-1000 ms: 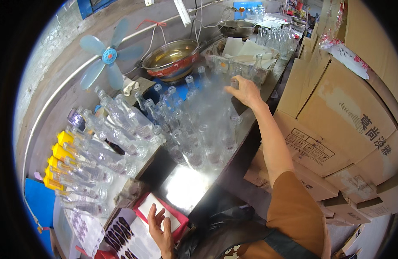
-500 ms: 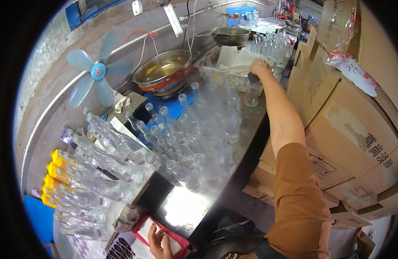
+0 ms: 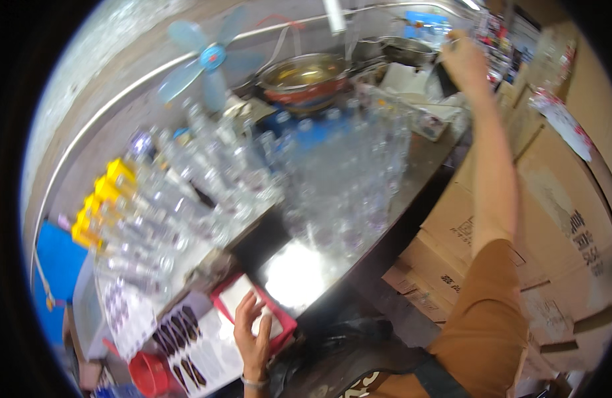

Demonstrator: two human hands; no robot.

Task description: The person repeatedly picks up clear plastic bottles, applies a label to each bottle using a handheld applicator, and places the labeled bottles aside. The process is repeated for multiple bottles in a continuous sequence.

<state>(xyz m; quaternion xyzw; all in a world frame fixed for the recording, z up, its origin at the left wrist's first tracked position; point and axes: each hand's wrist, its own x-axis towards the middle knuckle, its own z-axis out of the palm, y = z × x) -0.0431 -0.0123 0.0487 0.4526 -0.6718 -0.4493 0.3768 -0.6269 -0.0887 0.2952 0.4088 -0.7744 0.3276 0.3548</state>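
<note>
At the bench's far end, toward one o'clock, the right hand (image 3: pixel 464 61) pinches something small, blurred. Glassy clear bottles (image 3: pixel 332 179) crowd between. At six o'clock, the left hand (image 3: pixel 254 330) lies spread, fingers wide, on a flat red-edged box (image 3: pixel 243 298).

Two hands show: the left hand (image 3: pixel 255 330) and the right hand (image 3: pixel 466 61). One blue fan (image 3: pixel 209 61) stands by one wide metal pot (image 3: pixel 304 78). Four yellow bottle caps (image 3: pixel 99 199) can be counted at the left. The clear glasses (image 3: pixel 349 179) and clear bottles (image 3: pixel 186 192) on the table (image 3: pixel 299 278) are too many and too blurred to count. One red tray (image 3: pixel 279 318). Several cardboard boxes (image 3: pixel 551 219) are stacked at the right.
</note>
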